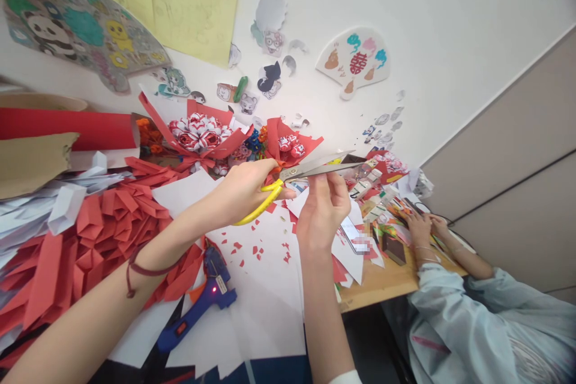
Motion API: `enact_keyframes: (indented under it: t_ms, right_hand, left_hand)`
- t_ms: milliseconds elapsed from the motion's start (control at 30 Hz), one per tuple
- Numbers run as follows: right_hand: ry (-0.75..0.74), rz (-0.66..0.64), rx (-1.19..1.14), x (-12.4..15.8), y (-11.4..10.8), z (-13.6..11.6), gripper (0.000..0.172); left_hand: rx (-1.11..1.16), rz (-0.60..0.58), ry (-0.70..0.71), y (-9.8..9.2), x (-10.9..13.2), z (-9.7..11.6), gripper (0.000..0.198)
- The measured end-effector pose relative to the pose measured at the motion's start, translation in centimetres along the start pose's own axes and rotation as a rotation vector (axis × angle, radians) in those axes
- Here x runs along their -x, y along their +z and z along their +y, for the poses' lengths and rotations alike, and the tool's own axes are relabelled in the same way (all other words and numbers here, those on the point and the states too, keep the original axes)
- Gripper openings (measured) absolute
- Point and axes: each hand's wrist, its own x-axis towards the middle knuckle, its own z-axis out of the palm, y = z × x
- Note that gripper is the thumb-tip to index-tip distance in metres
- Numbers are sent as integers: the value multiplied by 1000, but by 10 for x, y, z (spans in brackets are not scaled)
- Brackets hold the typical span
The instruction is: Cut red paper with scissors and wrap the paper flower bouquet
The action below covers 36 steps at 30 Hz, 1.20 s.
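Observation:
My left hand (249, 186) is closed around yellow-handled scissors (299, 171), whose blades are parted and point right. Just under the blades, my right hand (321, 210) pinches with thumb and fingertips; whatever is between them is too small or hidden to make out. Small red paper scraps (256, 250) lie scattered on white paper (265, 306) below both hands. A blue glue gun (211, 291) with a lit red light rests near my left forearm.
Folded red paper pieces (94, 228) are heaped at left. Red-wrapped paper bouquets (200, 132) stand against the wall. A phone (355, 234) lies to the right of my hands. Another person's hands (420, 228) work at the table's far right.

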Motion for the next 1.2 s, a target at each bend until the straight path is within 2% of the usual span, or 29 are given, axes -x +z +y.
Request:
enact_keyframes:
  t_ms: [367, 867, 1200]
  right_hand:
    - [-7, 23, 60, 0, 1, 1, 14]
    - [-24, 46, -4, 1, 3, 1, 13]
    - [-61, 31, 94, 1, 1, 4, 13]
  left_hand:
    - [-7, -12, -7, 0, 0, 1, 43]
    - [14, -22, -21, 1, 0, 2, 45]
    - [16, -47, -31, 1, 0, 6, 46]
